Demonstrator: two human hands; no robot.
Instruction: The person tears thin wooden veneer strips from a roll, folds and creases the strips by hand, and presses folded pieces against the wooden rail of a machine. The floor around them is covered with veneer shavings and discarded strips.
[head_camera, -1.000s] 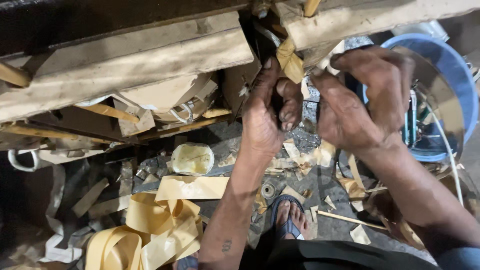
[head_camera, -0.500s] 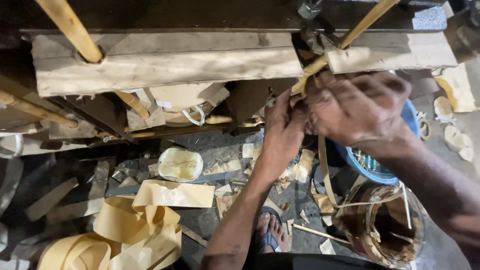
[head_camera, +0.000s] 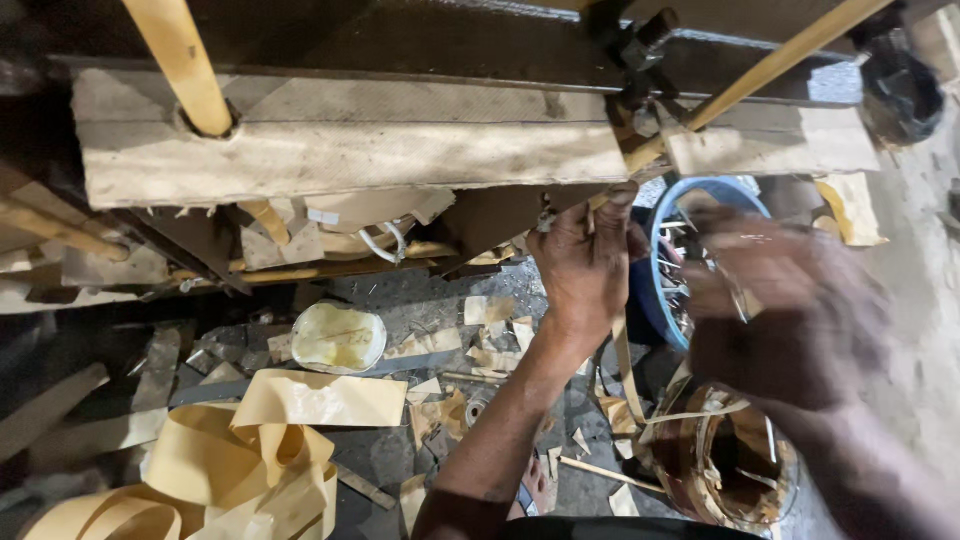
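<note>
The left hand (head_camera: 585, 262) gripped a thin tan strip (head_camera: 627, 365) just below the wooden plank (head_camera: 340, 150), fingers clenched on its upper end; the strip hung down past the wrist. It looked light, flexible and prone to creasing, best pinched flat near the fingertips. The right hand (head_camera: 790, 320) was blurred; its grip could not be told.

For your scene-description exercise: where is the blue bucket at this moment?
In the head view the blue bucket sits right of centre, under the wooden plank, between the left hand and the blurred right hand, above a brown round container.
</note>
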